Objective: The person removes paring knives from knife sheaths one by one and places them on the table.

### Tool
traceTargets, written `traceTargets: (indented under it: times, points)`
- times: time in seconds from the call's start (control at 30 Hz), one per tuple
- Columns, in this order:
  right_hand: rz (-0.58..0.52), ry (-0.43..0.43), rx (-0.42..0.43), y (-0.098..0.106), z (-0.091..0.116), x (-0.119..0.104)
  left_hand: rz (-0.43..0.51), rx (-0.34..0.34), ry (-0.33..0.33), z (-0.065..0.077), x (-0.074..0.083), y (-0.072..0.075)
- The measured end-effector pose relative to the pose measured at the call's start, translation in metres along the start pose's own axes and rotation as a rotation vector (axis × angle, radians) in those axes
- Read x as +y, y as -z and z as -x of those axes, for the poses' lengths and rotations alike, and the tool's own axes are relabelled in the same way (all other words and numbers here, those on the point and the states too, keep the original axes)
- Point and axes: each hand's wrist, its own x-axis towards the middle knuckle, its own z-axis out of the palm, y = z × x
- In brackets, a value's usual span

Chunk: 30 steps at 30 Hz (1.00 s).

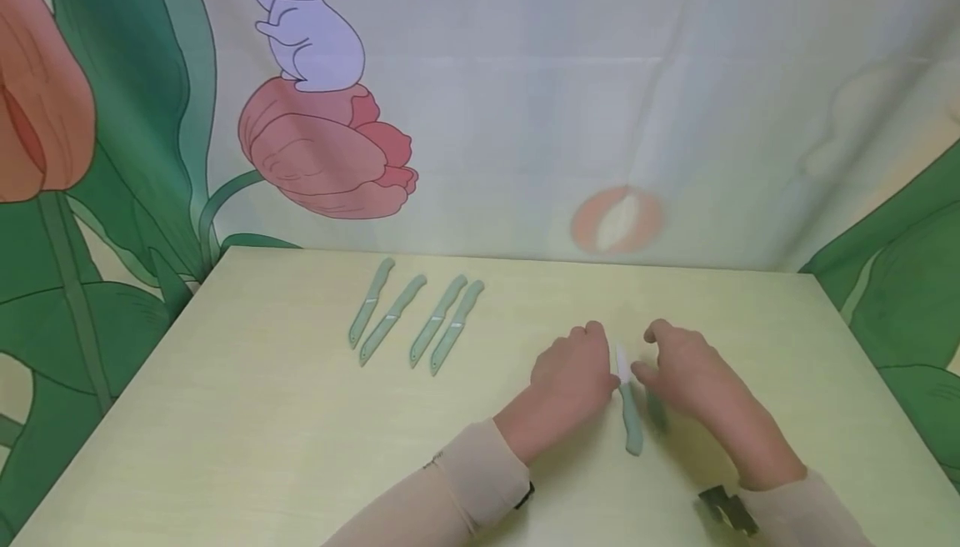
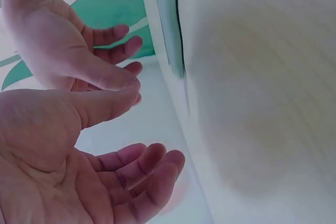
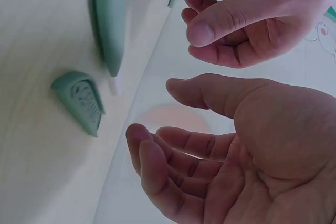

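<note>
A paring knife [image 1: 632, 426] with a pale green handle and white blade lies on the table between my hands, its blade pointing away from me. Beside it is a loose green blade cover [image 3: 79, 100] with an embossed face, partly hidden by the right hand in the head view. My left hand [image 1: 573, 376] hovers just left of the blade, holding nothing, its fingers loosely bent. On the other side, my right hand [image 1: 690, 372] is over the cover, thumb and fingers spread apart around bare air. Both palms face each other in the left wrist view.
Several matching green knives [image 1: 385, 326] in their covers lie side by side at the table's back left. Behind the pale yellow table [image 1: 300, 447] hangs a curtain [image 1: 510, 113] printed with tulips and a white animal.
</note>
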Motion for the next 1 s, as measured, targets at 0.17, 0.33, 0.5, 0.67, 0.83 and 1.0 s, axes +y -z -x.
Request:
traceTargets:
  times: [0.17,0.33,0.5,0.67,0.83,1.0]
  points:
    - [-0.01,0.036,0.029,0.001,0.0,-0.008,-0.047,0.05,-0.023,0.001,-0.016,0.009]
    - [-0.016,0.065,0.051,-0.001,-0.003,-0.017,-0.089,0.114,-0.046,0.002,-0.034,0.018]
    - [-0.017,0.089,0.057,-0.004,-0.007,-0.033,-0.204,0.187,-0.097,0.003,-0.054,0.028]
    - [0.026,0.114,0.08,-0.009,-0.009,-0.046,-0.303,0.24,-0.128,0.003,-0.074,0.039]
    - [0.102,0.165,0.123,-0.018,-0.013,-0.058,-0.379,0.312,-0.15,-0.004,-0.099,0.045]
    - [0.185,0.207,0.16,-0.028,-0.019,-0.069,-0.424,0.311,-0.133,-0.018,-0.121,0.049]
